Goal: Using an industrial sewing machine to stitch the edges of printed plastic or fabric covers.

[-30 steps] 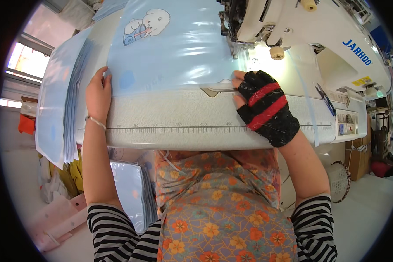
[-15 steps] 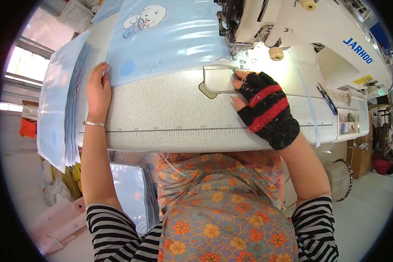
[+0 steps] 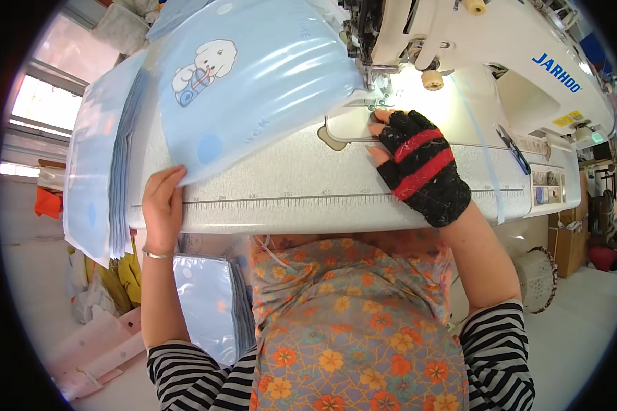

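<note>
The sewing machine (image 3: 521, 51) occupies the far right of the table (image 3: 253, 175); its needle assembly (image 3: 373, 75) blocks the right end of the blue sheet (image 3: 274, 82). A stack of sheets (image 3: 92, 157) bounds the left side and hangs past the table's front edge. Snips (image 3: 513, 149), a compartment tray (image 3: 548, 186) and a narrow pale strip (image 3: 485, 149) lie right of the right hand (image 3: 421, 164).

The blue sheet lies askew between stack and needle assembly. It is thin, glossy and rippled, with a printed white dog. The left hand (image 3: 163, 209) has its grip clenched on the near left corner. The right hand wears a knitted, fingerless black glove (image 3: 437, 181) with red bands; its grip is released, fingertips resting near the needle assembly. The tabletop is pale and speckled, with a linear scale (image 3: 288, 196).
</note>
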